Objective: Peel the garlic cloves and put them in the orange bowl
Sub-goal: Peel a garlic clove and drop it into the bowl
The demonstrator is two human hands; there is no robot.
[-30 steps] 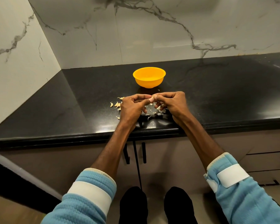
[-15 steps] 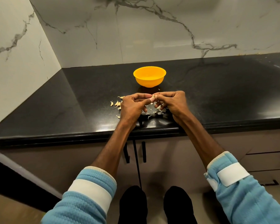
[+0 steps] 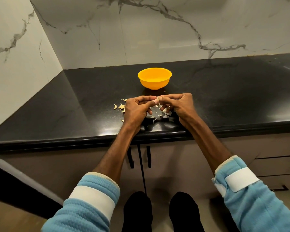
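An orange bowl [image 3: 154,78] stands on the black counter, just beyond my hands. My left hand [image 3: 137,111] and my right hand [image 3: 179,106] meet above the counter, fingertips pinching one small garlic clove [image 3: 158,99] between them. The clove is mostly hidden by my fingers. Several unpeeled cloves [image 3: 120,106] lie on the counter just left of my left hand. Pale skin scraps [image 3: 164,114] are scattered under and between my hands. What the bowl holds cannot be made out.
The black counter [image 3: 74,104] runs left into a corner with marble walls and right past the frame edge. Its front edge passes under my wrists. Cabinet doors with black handles [image 3: 148,156] sit below, and drawers at the right.
Both hands stay in place, fingers working slightly on the clove. Nothing else has moved.
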